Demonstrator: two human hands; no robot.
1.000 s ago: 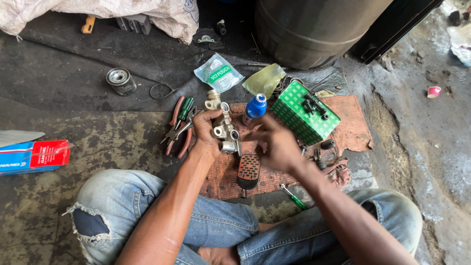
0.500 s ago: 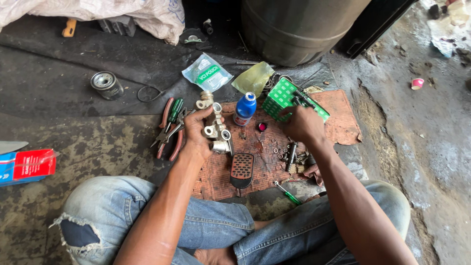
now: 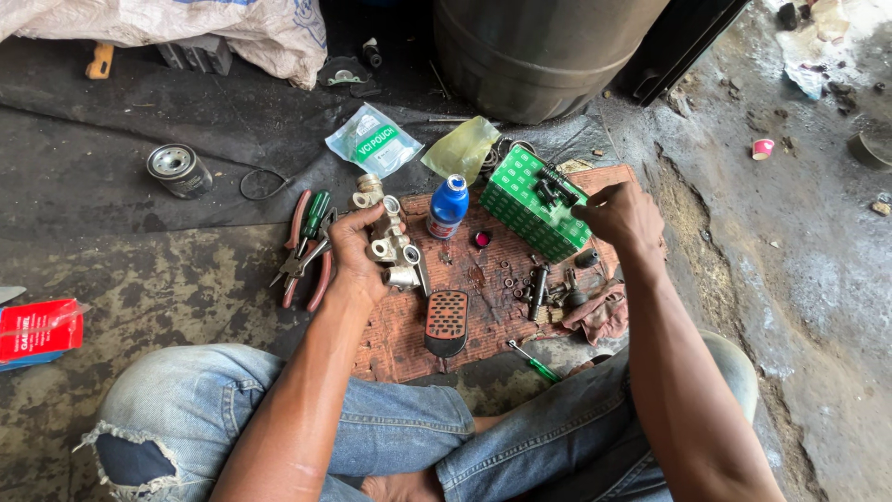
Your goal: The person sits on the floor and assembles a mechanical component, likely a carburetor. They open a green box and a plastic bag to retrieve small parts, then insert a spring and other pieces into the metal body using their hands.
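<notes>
Metal valve body [image 3: 395,244] in left hand [image 3: 353,256]; right hand [image 3: 621,216] over green box [image 3: 534,204].

the mat [image 3: 483,279] lies before the knees. the valve [image 3: 395,244] sits in the left hand [image 3: 351,256] over the mat's left edge, pliers [image 3: 307,244] just left of it. the bottle [image 3: 447,206] stands right of the valve, the box [image 3: 534,204] right of the bottle with the right hand [image 3: 624,218] at its right end. the filter [image 3: 177,169] lies well left, the drum [image 3: 539,51] behind the box.
</notes>
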